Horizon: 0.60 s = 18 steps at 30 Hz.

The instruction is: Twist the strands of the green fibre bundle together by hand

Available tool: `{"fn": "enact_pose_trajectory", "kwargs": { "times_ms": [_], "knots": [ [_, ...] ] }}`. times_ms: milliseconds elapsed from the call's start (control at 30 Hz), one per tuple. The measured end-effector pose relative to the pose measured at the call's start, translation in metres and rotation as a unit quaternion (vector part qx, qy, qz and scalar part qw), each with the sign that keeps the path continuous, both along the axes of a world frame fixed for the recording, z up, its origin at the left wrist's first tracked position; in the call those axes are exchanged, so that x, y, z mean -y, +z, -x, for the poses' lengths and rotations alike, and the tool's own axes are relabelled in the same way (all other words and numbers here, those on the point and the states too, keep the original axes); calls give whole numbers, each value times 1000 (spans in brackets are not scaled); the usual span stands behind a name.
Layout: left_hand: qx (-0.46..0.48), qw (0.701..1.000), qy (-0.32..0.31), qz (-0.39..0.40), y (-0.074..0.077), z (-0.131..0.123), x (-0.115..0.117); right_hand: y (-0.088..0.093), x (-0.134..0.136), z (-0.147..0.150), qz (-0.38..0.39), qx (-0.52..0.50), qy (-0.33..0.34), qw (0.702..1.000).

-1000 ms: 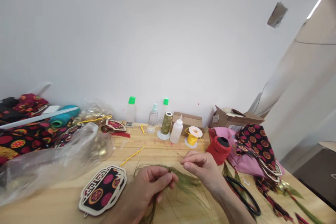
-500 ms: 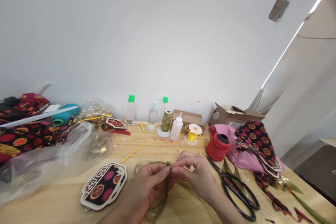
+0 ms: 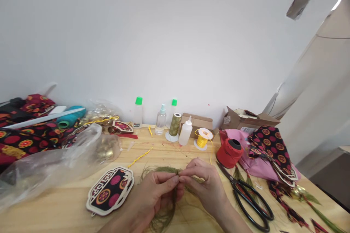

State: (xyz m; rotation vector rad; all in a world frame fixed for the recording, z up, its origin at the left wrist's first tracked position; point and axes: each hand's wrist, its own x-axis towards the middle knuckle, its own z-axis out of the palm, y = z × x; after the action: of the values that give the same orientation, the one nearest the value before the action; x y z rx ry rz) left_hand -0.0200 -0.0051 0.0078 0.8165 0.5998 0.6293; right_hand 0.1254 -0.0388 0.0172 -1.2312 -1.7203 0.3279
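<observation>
Olive-green thread bundle [image 3: 168, 215] – fine, loose strands, pinched at a gathered spot. One hank is draped down toward the near side; other strands are spread left and right over the tabletop [image 3: 62, 207] – partly hidden.

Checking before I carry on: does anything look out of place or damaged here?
Mildly, yes. Yellow thread trails loosely off its spool, which looks untidy, and a brown patch stands out on the pale wall. Green strands stray around the left hand. No spill or breakage is apparent.

Wooden table [image 3: 65, 213]: scissors [image 3: 237, 183], red spool [image 3: 228, 156], patterned ornament [image 3: 109, 192].
</observation>
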Motion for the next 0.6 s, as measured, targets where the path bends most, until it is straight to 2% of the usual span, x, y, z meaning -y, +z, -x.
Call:
{"fn": "enact_pose_trajectory", "kwargs": {
  "times_ms": [100, 333, 600],
  "knots": [
    [-19, 1000, 5, -20, 0, 0, 1, -1, 1, -1, 26, -40, 1, 999],
    [-9, 1000, 9, 12, -2, 2, 0, -6, 0, -7, 129, -161, -1, 979],
    [-24, 1000, 4, -10, -1, -1, 1, 3, 3, 1, 107, -102, -12, 989]
  ]
}}
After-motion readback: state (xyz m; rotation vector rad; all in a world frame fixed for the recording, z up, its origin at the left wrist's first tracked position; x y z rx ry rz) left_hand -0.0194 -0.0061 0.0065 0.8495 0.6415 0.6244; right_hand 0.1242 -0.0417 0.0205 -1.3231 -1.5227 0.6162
